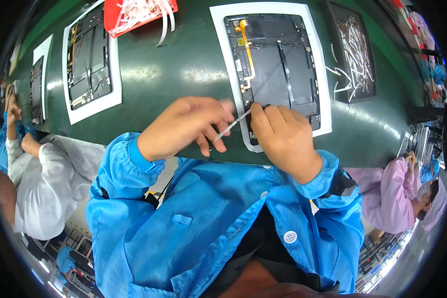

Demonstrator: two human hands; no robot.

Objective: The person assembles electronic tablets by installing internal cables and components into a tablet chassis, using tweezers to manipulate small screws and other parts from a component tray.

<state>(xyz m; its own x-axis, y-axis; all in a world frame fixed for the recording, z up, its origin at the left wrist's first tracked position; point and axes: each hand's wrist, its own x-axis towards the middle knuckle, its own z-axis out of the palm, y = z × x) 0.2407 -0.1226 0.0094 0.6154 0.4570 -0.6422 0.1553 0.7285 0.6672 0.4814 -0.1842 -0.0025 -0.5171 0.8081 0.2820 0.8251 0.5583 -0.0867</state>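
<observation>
My right hand (284, 134) is closed over the near edge of a black panel-shaped electronic device (268, 64), fingertips pinched together. From those fingertips a thin grey-white strip (238, 120) slants down toward my left hand (191, 124). My left fingers are spread and slightly blurred; the strip's lower end lies against them, without a clear grip. The open device shows an orange flex cable (248, 54) and dark inner plates, and rests on a white sheet (324, 94). What my right fingertips touch on the device is hidden.
A black tray (370, 54) of loose white strips stands at right, some hanging over its side. At the top left is a red bin (115, 20) of white strips. Two similar devices lie farther left, one here (89, 54). People in white (49, 184) and pink (390, 196) sit either side.
</observation>
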